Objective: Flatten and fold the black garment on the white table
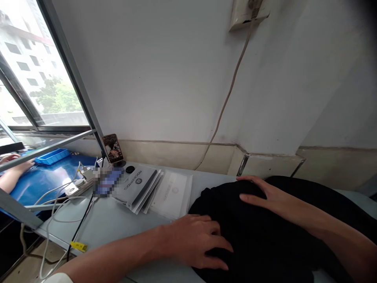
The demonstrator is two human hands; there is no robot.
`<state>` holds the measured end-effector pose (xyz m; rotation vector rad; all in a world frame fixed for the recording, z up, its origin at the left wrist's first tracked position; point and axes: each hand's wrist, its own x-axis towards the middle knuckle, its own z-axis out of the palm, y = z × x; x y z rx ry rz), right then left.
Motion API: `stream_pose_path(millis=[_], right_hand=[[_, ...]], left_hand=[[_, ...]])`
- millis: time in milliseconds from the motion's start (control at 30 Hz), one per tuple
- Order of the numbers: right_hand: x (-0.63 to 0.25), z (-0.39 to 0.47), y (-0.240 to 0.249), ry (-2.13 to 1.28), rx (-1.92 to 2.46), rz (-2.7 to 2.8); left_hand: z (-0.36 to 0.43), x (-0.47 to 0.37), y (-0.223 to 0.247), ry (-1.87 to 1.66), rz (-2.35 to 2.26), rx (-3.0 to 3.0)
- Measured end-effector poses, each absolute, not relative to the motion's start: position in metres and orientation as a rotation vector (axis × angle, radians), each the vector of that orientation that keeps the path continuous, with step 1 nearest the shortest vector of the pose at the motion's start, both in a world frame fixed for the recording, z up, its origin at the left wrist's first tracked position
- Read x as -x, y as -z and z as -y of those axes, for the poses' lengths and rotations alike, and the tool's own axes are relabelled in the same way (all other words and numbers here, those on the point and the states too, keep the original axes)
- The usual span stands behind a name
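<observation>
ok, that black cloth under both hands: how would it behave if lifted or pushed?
Probably floppy: the black cloth lies in soft folds, flattened under the left hand and right hand. Lifted by one edge, it would likely drape and sag. Pushed, it may bunch up rather than slide whole across the smooth table.

Lying fanned on grey table (118, 220): plastic pouches (153, 188). Leaning against wall: phone (112, 147). Trailing cables: power strip (80, 184). Sitting beyond: blue tray (51, 156).

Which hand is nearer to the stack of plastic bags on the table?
The left hand. It rests on the near left edge of the black cloth, just right of the stack of plastic bags. The right hand lies flat farther right, on top of the cloth.
</observation>
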<state>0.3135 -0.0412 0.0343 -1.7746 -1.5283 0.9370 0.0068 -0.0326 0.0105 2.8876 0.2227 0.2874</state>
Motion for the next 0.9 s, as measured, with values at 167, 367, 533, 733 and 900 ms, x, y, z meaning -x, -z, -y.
stream_pose_path(millis=[167,367,533,733,900], right_hand=[[-0.332,0.031,-0.013,-0.41,1.799,1.747],[-0.321,0.029,-0.011,0.451,1.999,1.703],[-0.308,0.034,-0.017,-0.332,2.133,1.818],[-0.308,0.03,0.012,-0.218,1.958,1.999],[-0.3,0.027,0.026,-0.143,1.978,2.068]], left_hand=[[0.038,-0.004,-0.008,-0.37,-0.278,-2.882],[0.036,-0.003,-0.001,-0.403,-0.368,-2.907],[0.03,-0.006,-0.002,-0.413,-0.401,-3.01],[0.025,-0.009,-0.006,-0.352,-0.345,-3.026],[0.023,-0.006,-0.007,-0.365,-0.336,-2.898]])
